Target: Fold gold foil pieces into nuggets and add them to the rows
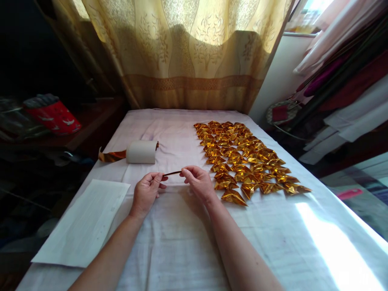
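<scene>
Between my two hands stretches a thin folded strip of gold foil paper [172, 173], seen almost edge-on above the table. My left hand [148, 191] pinches its left end between thumb and fingers. At the other end, my right hand [197, 180] grips it the same way. Just right of that hand lie several rows of folded gold foil pieces [233, 197], boat-like with pointed ends. Beyond my left hand a white cylinder [141, 152] rests on its side, with a gold foil sheet [112, 156] sticking out of its left end.
A printed white sheet of paper [87, 222] lies at the table's left. The table wears a white cloth [182, 250]. Behind it hangs a gold curtain [194, 52]. A red container [53, 115] stands on dark furniture to the left; clothes [348, 85] hang at the right.
</scene>
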Demonstrator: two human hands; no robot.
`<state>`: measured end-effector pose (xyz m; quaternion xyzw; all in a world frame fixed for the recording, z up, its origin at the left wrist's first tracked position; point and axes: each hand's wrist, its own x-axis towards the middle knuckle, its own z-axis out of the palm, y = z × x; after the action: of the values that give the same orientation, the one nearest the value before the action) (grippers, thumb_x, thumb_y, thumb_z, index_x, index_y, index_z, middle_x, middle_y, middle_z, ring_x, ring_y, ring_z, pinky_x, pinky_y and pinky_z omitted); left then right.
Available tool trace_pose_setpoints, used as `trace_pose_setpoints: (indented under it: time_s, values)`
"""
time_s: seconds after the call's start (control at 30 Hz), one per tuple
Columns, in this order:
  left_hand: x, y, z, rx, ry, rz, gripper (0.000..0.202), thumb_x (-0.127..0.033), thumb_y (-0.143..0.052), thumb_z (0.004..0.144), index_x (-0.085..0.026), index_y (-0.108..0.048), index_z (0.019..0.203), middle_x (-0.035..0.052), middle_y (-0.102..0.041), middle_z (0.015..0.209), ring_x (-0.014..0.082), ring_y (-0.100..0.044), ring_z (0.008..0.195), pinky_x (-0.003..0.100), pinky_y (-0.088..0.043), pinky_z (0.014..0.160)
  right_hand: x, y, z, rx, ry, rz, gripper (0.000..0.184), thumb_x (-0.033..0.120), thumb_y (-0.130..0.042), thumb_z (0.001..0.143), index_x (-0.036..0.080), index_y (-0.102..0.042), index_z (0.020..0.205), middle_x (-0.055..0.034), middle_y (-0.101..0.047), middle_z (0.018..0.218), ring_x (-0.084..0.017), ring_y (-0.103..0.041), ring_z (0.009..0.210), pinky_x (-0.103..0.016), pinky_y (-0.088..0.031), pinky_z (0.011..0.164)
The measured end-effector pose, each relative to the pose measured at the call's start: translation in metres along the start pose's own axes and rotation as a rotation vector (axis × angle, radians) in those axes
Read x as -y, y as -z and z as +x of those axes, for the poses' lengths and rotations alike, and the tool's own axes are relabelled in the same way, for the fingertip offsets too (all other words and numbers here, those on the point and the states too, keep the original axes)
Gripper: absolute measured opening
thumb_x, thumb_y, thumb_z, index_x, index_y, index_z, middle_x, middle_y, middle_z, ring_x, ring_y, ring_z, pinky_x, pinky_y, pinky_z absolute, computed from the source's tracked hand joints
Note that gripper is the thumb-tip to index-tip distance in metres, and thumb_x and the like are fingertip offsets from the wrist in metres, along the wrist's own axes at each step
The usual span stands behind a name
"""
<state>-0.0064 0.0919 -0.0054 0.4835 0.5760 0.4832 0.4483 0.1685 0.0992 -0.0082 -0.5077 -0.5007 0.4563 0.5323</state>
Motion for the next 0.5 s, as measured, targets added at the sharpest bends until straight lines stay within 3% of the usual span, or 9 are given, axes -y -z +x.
trace_pose_setpoints:
  time_s: [0.17,0.27,0.37,0.5]
  values:
    - [0.005,-0.005,0.011,-0.044,-0.013,0.074,0.064,-0.075,-0.063,0.066,-0.015,-0.066,0.088,0.0105,-0.076,0.084,0.0182,-0.069,0.060,0.018,-0.039,0.036,-0.011,-0.008,0.014,-0.088,-0.033,0.047,0.034,0.051,-0.065,0.073,0.019,-0.070,0.082,-0.0016,-0.071,0.071,-0.012,-0.058,0.055,-0.023,-0.049,0.052]
    - [0.005,-0.007,0.018,-0.046,0.011,0.088,0.067,-0.076,-0.066,0.061,-0.015,-0.068,0.089,0.0074,-0.075,0.075,0.0206,-0.071,0.062,0.018,-0.040,0.035,-0.021,-0.009,0.020,-0.118,-0.023,0.059,0.035,0.050,-0.067,0.073,0.019,-0.071,0.087,-0.0014,-0.071,0.071,-0.012,-0.059,0.055,-0.024,-0.050,0.054]
    - [0.006,-0.008,0.022,-0.036,0.001,0.106,0.063,-0.073,-0.068,0.062,-0.015,-0.069,0.088,0.0042,-0.072,0.065,0.0204,-0.071,0.060,0.018,-0.041,0.036,-0.029,-0.008,0.022,-0.110,0.012,0.045,0.034,0.047,-0.068,0.073,0.019,-0.071,0.092,-0.0008,-0.071,0.072,-0.013,-0.060,0.058,-0.025,-0.051,0.058]
    - [0.011,-0.005,0.023,-0.025,-0.050,0.127,0.054,-0.066,-0.070,0.067,-0.016,-0.070,0.086,0.0034,-0.072,0.066,0.0186,-0.070,0.060,0.019,-0.045,0.041,-0.033,-0.006,0.021,-0.073,0.032,0.019,0.030,0.042,-0.067,0.077,0.020,-0.069,0.097,-0.0018,-0.073,0.078,-0.015,-0.064,0.065,-0.027,-0.053,0.064]
